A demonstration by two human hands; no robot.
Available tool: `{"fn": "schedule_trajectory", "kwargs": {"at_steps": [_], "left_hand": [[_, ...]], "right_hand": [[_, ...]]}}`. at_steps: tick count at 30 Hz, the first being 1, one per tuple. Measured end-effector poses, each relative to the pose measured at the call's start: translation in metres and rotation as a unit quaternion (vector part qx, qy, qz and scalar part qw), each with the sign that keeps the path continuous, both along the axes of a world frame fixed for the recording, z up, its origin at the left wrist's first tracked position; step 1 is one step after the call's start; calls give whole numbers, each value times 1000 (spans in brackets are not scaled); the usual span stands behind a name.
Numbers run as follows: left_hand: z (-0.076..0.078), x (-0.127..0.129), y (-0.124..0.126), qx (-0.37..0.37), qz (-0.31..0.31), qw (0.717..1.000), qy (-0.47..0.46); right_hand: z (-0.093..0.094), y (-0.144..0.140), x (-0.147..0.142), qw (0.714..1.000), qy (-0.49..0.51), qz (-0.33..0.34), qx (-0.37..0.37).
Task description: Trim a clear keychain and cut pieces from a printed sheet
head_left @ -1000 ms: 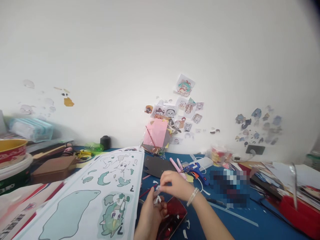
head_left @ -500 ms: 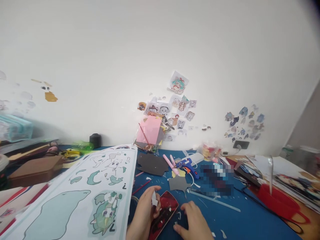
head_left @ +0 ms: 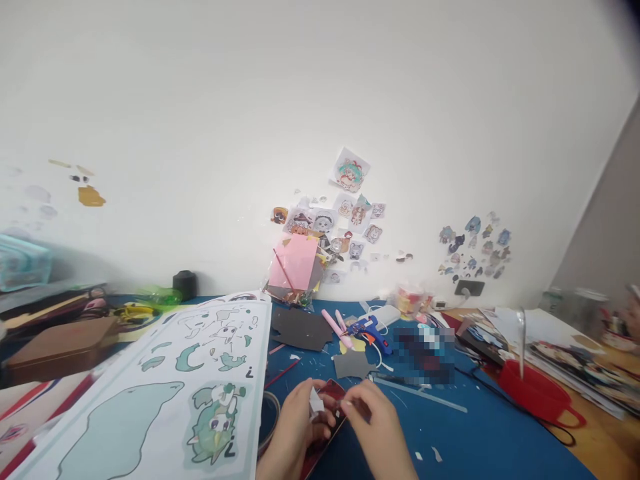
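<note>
White paper scrap (head_left: pixel 316 402) is being pinched by the left hand (head_left: pixel 293 433) near the table's front edge; the right hand (head_left: pixel 373 427) is closing its fingertips just beside it, over a red phone (head_left: pixel 327 427)

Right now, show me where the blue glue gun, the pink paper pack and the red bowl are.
blue glue gun (head_left: pixel 371 329), head view, its body.
pink paper pack (head_left: pixel 295 264), head view, pink sheet's middle.
red bowl (head_left: pixel 534 395), head view, outer wall.

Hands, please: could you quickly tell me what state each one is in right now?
Left hand: closed, pinching a small white paper cutout.
Right hand: fingertips closed on something small beside the cutout; what it is cannot be told.
</note>
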State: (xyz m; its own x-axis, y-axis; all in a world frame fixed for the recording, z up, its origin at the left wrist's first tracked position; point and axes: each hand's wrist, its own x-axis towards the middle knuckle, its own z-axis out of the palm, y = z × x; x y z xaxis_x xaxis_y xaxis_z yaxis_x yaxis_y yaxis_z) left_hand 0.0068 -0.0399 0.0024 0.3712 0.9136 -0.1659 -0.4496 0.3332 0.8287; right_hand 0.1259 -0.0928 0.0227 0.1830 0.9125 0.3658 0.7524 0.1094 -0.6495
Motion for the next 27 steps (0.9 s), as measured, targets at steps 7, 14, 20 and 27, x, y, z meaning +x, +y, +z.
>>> {"fn": "schedule_trajectory", "kwargs": {"at_steps": [7,14,20,27], "left_hand": [[-5,1,-5,2,45,999,-24],[2,-3,-3,-20,43,995,-88],[4,-7,1,-6,1,999,-43],[1,15,-33,-70,-131,989,12]], "right_hand": [[7,17,-49,993,-119,-1,24],[16,4,-50,993,-66,93,6],[-15,-22,24,994,-72,-78,-8],[-62,-69,138,966,-119,-182,-144]]}}
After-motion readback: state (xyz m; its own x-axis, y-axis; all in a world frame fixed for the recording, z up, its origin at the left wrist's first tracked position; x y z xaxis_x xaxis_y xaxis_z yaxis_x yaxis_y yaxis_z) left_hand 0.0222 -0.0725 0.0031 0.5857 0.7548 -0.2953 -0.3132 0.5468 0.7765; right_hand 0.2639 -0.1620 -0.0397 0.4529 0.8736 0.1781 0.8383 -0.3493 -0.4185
